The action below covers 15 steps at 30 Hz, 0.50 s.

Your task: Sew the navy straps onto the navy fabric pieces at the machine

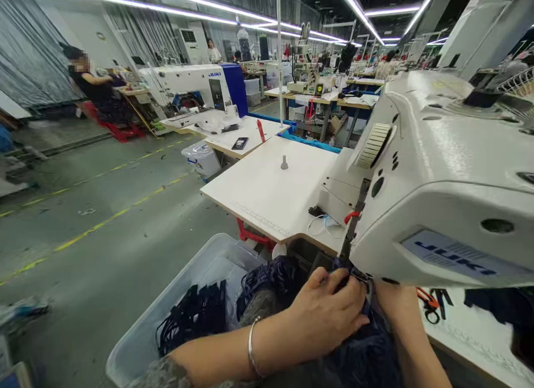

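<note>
Your left hand (334, 307) is just to the left of the low end of the JUKI sewing machine head (454, 182), its bent fingers resting on navy fabric (367, 354). The fingertips are hidden, so I cannot tell whether they pinch the cloth. Your right hand (392, 299) is under the machine head, partly covered by it, and its grip cannot be told either. The navy fabric lies below the left end of the head: its upper edge runs up under your left fingers, while the rest hangs in loose folds between your two forearms. A silver bracelet (251, 349) circles your left wrist.

Down to the left of the machine head, a translucent plastic bin (144, 316) holds navy straps (200, 316). Beneath the head, to the right of your right hand, orange-and-black scissors (430, 304) lie on the white worktop (471, 338). Left of the head, a grey peg (284, 163) stands on a white table extension (267, 188).
</note>
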{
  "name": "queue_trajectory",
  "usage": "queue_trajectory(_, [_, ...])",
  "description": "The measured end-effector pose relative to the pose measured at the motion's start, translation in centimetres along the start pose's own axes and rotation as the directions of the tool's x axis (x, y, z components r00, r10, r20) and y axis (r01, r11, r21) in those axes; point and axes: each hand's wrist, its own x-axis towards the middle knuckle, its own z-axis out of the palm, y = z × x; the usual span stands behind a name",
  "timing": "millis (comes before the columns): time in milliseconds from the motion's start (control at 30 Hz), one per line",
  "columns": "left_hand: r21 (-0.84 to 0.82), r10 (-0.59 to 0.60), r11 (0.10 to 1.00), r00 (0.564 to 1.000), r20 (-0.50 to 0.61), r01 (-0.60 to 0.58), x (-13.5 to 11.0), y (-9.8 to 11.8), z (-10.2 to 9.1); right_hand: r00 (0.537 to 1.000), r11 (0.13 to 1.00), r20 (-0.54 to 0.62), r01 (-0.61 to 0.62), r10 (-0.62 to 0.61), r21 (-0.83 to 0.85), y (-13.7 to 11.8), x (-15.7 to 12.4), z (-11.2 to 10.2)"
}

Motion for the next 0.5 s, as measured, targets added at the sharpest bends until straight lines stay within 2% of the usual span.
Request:
queue_trajectory(167, [0.023, -0.019, 1.0, 0.999, -0.042, 0.02, -0.3, -0.1, 0.7, 0.988, 0.993, 0.134, -0.086, 0.075, 0.081, 0.5, 0.0, 0.1])
queue_trajectory(233, [0.021, -0.042, 0.999, 0.996, -0.079, 0.044, -0.6, -0.1, 1.1, 0.984, 0.99, 0.153, -0.106, 0.091, 0.089, 0.3, 0.1, 0.2])
queue_trajectory(400, [-0.026, -0.107, 0.994, 0.979, -0.175, 0.104, -0.9, -0.3, 1.8, 0.987, 0.99, 0.106, -0.128, 0.121, 0.059, -1.1, -0.3, 0.1])
queue_trajectory(500, [-0.039, -0.141, 0.99, 0.966, -0.218, 0.136, -0.8, -0.4, 2.0, 0.979, 0.977, 0.047, -0.203, 0.201, 0.067, -2.1, -1.7, -0.8])
